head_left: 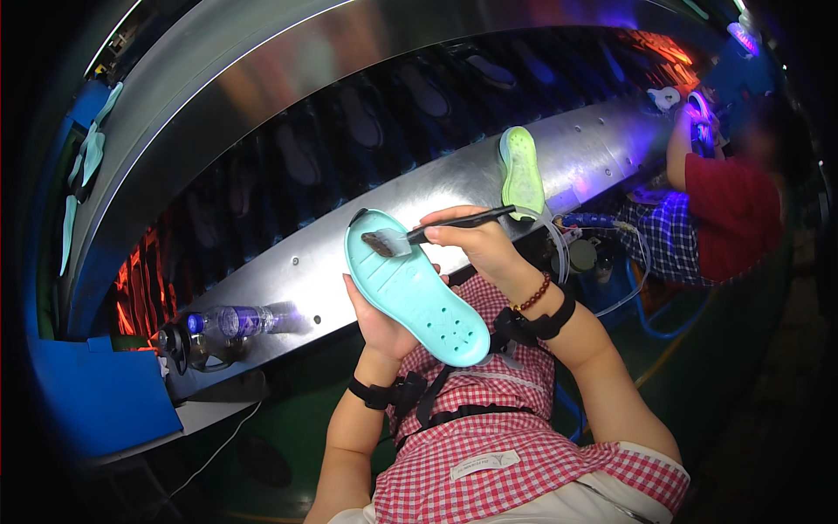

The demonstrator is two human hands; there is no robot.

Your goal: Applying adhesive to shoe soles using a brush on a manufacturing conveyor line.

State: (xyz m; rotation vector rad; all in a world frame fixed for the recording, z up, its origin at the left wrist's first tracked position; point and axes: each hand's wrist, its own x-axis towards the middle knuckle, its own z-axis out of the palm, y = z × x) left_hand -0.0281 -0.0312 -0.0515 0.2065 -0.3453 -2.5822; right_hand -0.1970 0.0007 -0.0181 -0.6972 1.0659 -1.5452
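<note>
My left hand (380, 325) is closed around the edge of a turquoise shoe sole (417, 293), holding it tilted in front of my apron. Several small holes dot its near end, and grooves cross the far part. In my right hand (480, 247) is a brush (456, 222) with a black handle and a clear tube that leads off from its back end. The dark bristles touch the sole's inner face near the far end. A yellow-green sole (521, 170) lies on the metal ledge (436, 192) beyond my right hand.
Behind the ledge runs a dark conveyor (358, 113) bearing several soles, with an orange glow at both ends. A clear bottle (240, 321) lies at the left of the ledge. At the right, a person in a red shirt (733, 210) works under violet light.
</note>
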